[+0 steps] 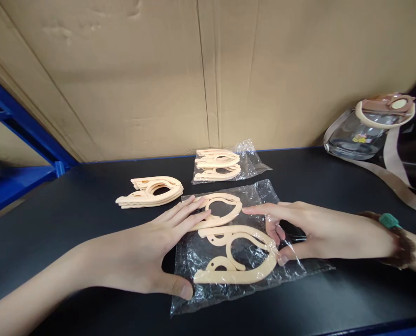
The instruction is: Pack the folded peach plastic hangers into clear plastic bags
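Note:
A clear plastic bag [225,301] lies flat in front of me with two cream folding hangers inside. The lower folding hanger [250,277] shows whole, while my fingers partly cover the upper folding hanger [237,212]. My left hand [141,254] rests with fingers spread, fingertips on the upper hanger and thumb at the lower one's left end. On the other side, my right hand [306,228] has its index finger stretched to the upper hanger's rounded end. Its thumb is against the lower hanger's right end through the plastic, and its other fingers are curled.
A small stack of cream folding hangers [151,201] lies unbagged at the left. Behind stands another bagged set of hangers [216,175]. A strapped clear bottle [360,137] sits at the back right. Cardboard [141,84] walls the black table [88,191]; blue metal frame [29,126] at left.

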The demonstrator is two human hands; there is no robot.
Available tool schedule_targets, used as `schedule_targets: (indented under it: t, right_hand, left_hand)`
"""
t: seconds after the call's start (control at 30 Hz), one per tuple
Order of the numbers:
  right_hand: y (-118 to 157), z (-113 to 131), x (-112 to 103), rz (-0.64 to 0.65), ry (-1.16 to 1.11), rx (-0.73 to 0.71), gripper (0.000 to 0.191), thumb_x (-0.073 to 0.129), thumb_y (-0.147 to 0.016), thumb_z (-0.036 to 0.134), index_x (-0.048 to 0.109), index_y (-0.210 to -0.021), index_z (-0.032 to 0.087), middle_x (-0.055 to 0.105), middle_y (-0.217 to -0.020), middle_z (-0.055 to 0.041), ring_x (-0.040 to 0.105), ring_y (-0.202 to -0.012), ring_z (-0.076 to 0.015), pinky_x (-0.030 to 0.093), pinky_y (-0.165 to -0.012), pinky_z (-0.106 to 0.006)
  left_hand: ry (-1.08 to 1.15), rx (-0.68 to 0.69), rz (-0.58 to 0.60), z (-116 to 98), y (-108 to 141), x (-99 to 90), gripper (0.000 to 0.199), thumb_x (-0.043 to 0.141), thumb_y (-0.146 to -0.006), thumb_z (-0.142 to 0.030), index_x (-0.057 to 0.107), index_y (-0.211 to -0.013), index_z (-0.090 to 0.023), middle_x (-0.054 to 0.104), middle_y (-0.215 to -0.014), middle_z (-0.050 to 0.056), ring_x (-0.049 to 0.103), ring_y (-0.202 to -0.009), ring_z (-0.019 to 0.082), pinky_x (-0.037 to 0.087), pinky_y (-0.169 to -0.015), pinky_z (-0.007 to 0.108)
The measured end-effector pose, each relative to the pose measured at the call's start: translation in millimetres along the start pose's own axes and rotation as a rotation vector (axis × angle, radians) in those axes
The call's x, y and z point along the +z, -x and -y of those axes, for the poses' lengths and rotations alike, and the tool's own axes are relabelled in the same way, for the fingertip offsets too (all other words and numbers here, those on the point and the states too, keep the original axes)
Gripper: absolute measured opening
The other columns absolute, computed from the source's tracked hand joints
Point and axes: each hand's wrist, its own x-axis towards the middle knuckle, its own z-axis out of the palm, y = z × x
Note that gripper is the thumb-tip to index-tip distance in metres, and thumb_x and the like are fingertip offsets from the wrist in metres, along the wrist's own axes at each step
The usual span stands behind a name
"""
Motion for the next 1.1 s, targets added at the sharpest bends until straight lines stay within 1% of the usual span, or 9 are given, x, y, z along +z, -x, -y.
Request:
schedule_targets:
  t: [0.1,0.23,0.43,0.63,0.7,0.77,0.9,1.0,1.1]
  right_hand:
    - [-3.5,-2.3,6.4,-0.048,-0.003,-0.025,0.068,0.066,-0.086,0.042,0.036,-0.146,0.034,0.065,-0.086,0.0045,0.062,-0.076,-0.0125,0.049,-0.074,-0.028]
    - [-5.7,-5.8,14.3,-0.109,0.048,-0.069,0.06,0.062,-0.09,0.042,0.038,-0.145,0.034,0.063,-0.081,0.0052,0.06,-0.073,-0.0118,0.048,-0.073,-0.028]
    - [-7.2,-6.5,18.2,-0.108,0.067,-0.09,0.058,0.061,-0.091,0.039,0.039,-0.145,0.032,0.062,-0.08,0.0054,0.058,-0.072,-0.0103,0.046,-0.068,-0.024]
    - [-8.9,0.0,20.5,-0.164,0.115,-0.057,0.057,0.061,-0.089,0.048,0.044,-0.14,0.031,0.06,-0.075,0.006,0.056,-0.064,-0.0107,0.043,-0.061,-0.024]
    - [-8.4,0.2,20.5,-0.19,0.151,-0.049,0.059,0.063,-0.086,0.05,0.044,-0.14,0.033,0.06,-0.076,0.006,0.056,-0.065,-0.0115,0.044,-0.062,-0.025]
    - [-7.9,-0.6,20.0,-0.199,0.134,-0.046,0.064,0.067,-0.083,0.05,0.042,-0.14,0.036,0.061,-0.078,0.0063,0.057,-0.068,-0.0118,0.045,-0.063,-0.025]
    - [-7.7,-1.9,19.1,-0.132,-0.028,-0.051,0.071,0.073,-0.08,0.043,0.038,-0.142,0.036,0.063,-0.084,0.0064,0.061,-0.073,-0.0113,0.048,-0.065,-0.024]
    - [-8.2,-2.4,18.9,-0.096,-0.097,-0.098,0.069,0.072,-0.082,0.038,0.038,-0.143,0.034,0.064,-0.087,0.0054,0.063,-0.076,-0.0114,0.051,-0.072,-0.025]
    - [-8.9,-5.6,17.7,-0.161,-0.035,-0.163,0.06,0.065,-0.088,0.029,0.039,-0.142,0.03,0.065,-0.096,0.002,0.064,-0.086,-0.013,0.052,-0.083,-0.029]
  left_hand:
    - [0.028,-0.071,0.136,-1.1,0.6,-1.5,0.108,0.061,-0.07,-0.076,0.006,-0.154,-0.035,-0.008,-0.162,-0.002,-0.006,-0.147,0.035,0.021,-0.117,0.056]
    - [0.059,-0.089,0.135,-2.3,0.9,-3.7,0.11,0.063,-0.069,-0.076,0.005,-0.154,-0.036,-0.009,-0.162,-0.003,-0.008,-0.147,0.035,0.019,-0.117,0.056]
    - [0.075,-0.107,0.148,-5.0,-1.8,-4.6,0.109,0.063,-0.069,-0.075,0.006,-0.154,-0.037,-0.009,-0.162,-0.005,-0.009,-0.147,0.034,0.018,-0.118,0.055]
    - [0.051,-0.121,0.17,-6.6,-1.4,-5.8,0.11,0.061,-0.069,-0.077,0.004,-0.154,-0.037,-0.012,-0.161,-0.006,-0.011,-0.147,0.033,0.017,-0.118,0.054]
    - [0.057,-0.114,0.155,-7.1,-0.3,-5.8,0.109,0.062,-0.069,-0.076,0.005,-0.154,-0.037,-0.01,-0.161,-0.006,-0.01,-0.147,0.033,0.018,-0.118,0.054]
    - [0.056,-0.116,0.148,-8.2,0.5,-5.7,0.109,0.062,-0.07,-0.076,0.006,-0.154,-0.036,-0.01,-0.162,-0.006,-0.009,-0.147,0.033,0.018,-0.118,0.053]
    - [0.034,-0.132,0.17,-9.6,0.1,-5.1,0.11,0.061,-0.071,-0.076,0.003,-0.154,-0.035,-0.013,-0.161,-0.005,-0.011,-0.147,0.033,0.018,-0.118,0.053]
    - [0.049,-0.114,0.155,-8.0,-0.5,-4.9,0.109,0.062,-0.07,-0.075,0.006,-0.154,-0.034,-0.01,-0.162,-0.004,-0.009,-0.147,0.034,0.019,-0.117,0.054]
    - [0.046,-0.099,0.137,-6.7,-0.2,-4.9,0.108,0.062,-0.071,-0.075,0.007,-0.154,-0.034,-0.007,-0.162,-0.002,-0.007,-0.147,0.035,0.019,-0.117,0.055]
